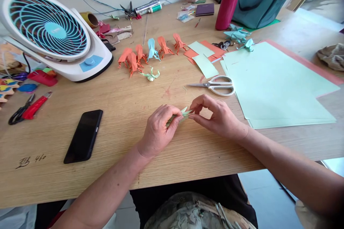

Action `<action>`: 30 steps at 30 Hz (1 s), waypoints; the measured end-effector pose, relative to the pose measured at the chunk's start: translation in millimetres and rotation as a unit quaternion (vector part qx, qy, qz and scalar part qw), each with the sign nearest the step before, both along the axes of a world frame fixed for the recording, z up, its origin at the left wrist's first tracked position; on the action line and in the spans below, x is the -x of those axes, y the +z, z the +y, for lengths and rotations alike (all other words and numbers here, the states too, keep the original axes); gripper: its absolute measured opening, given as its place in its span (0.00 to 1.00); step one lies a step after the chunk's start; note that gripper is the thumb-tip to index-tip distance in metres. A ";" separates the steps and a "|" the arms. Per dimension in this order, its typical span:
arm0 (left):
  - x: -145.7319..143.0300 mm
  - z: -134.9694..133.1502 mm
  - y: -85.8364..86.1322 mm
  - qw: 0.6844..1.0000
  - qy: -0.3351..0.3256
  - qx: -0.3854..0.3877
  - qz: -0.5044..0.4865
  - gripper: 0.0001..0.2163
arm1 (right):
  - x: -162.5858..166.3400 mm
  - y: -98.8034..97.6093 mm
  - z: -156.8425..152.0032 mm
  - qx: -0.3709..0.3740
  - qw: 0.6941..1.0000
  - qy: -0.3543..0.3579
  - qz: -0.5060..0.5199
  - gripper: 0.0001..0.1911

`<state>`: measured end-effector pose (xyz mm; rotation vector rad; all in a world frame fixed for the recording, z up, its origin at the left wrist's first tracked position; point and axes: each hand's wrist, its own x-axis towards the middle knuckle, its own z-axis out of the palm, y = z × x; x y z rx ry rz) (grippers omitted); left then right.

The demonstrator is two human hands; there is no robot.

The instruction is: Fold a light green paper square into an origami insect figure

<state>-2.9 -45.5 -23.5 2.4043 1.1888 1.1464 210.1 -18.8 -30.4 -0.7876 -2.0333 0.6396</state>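
A small piece of folded light green paper point(185, 112) is held between my two hands, just above the table. My left hand point(161, 125) pinches its body between thumb and forefinger, and the fingers cover part of it. At its right end, my right hand point(215, 116) grips a thin tip with thumb and forefinger. Beyond the hands lie scissors point(212, 85) with white handles, blades pointing left. A green folded paper figure point(151, 75) rests farther back, near several orange paper figures point(131, 60) and a blue one point(152, 48).
Large light green sheets point(279, 89) cover the right side, with small cut pieces point(205, 65) beside them. A black phone point(84, 136) lies at left, below a white fan point(53, 32). A pink bottle point(228, 6) and teal bag point(263, 0) stand behind.
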 end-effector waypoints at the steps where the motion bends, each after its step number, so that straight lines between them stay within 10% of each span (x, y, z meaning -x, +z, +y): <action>1: -0.2 -0.3 -0.2 1.000 0.000 0.000 0.000 0.04 | 0.7 -0.2 -0.5 0.013 1.000 -0.003 0.002 0.07; 30: -1.7 -0.4 0.3 0.999 -0.003 -0.032 -0.027 0.03 | 1.0 -5.1 -0.3 0.058 0.997 0.032 0.024 0.08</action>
